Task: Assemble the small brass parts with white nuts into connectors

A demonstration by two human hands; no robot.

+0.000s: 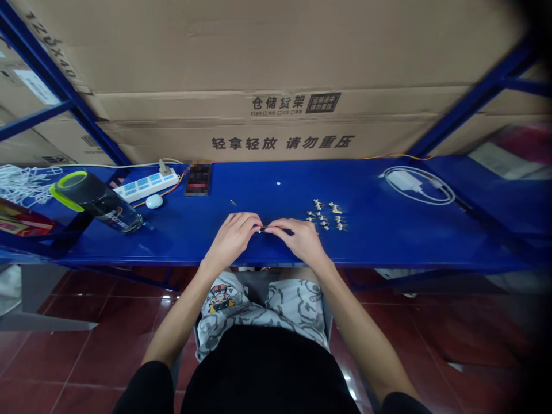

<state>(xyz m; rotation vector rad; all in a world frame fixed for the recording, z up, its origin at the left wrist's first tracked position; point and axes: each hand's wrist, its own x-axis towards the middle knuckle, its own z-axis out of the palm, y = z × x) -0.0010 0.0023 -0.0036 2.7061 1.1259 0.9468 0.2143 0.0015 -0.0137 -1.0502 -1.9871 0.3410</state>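
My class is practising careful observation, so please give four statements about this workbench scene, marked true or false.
1. The left hand and right hand meet at a small item. True.
2. The bottle is to the right of both hands. False: the bottle is to their left.
3. A white cable loops around a white adapter. True.
4. The power strip is on the floor. False: the power strip is on the blue surface.
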